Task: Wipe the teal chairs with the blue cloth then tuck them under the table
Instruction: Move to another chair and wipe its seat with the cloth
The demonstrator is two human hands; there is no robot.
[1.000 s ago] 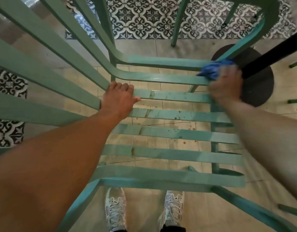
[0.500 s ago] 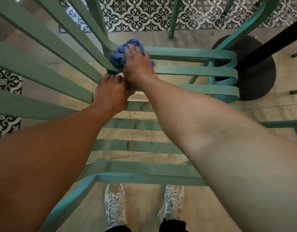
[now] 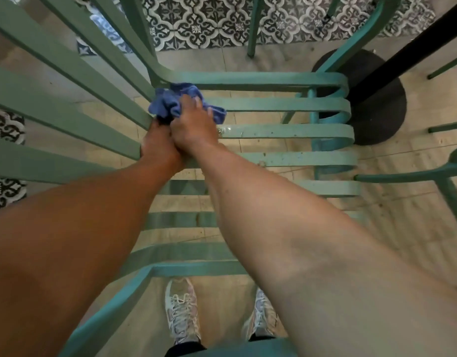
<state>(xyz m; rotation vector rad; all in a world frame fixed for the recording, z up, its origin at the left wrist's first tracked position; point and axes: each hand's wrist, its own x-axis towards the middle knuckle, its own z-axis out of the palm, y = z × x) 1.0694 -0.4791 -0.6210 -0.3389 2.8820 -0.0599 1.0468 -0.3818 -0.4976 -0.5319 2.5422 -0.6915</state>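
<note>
We look down on the teal chair point(image 3: 286, 131), slatted seat below us, back slats rising at left and cut off by the frame edge. Our right hand point(image 3: 193, 130) presses the blue cloth point(image 3: 170, 104) onto the seat slats at the far-left corner, right where seat meets back. Fingers lie curled over the bunched cloth, pinning it down; thumb side is hidden, so we can't tell how tight the hold is underneath. Part of the cloth pokes out beyond the fingertips, the rest is under the palm.

Our left hand point(image 3: 157, 148) sits just beside and partly under the right, touching it, on the seat near a back slat. Its fingers are mostly covered by the right hand and cloth (whether they wrap a slat or lie flat, can't tell).

Both forearms block much of the near seat. Shoes point(image 3: 182, 313) show thru the slats. Black table base point(image 3: 376, 112) at upper right, its post point(image 3: 415, 50) running out of frame. Slim bits of other teal frames at right edge, too cropped to ID.
</note>
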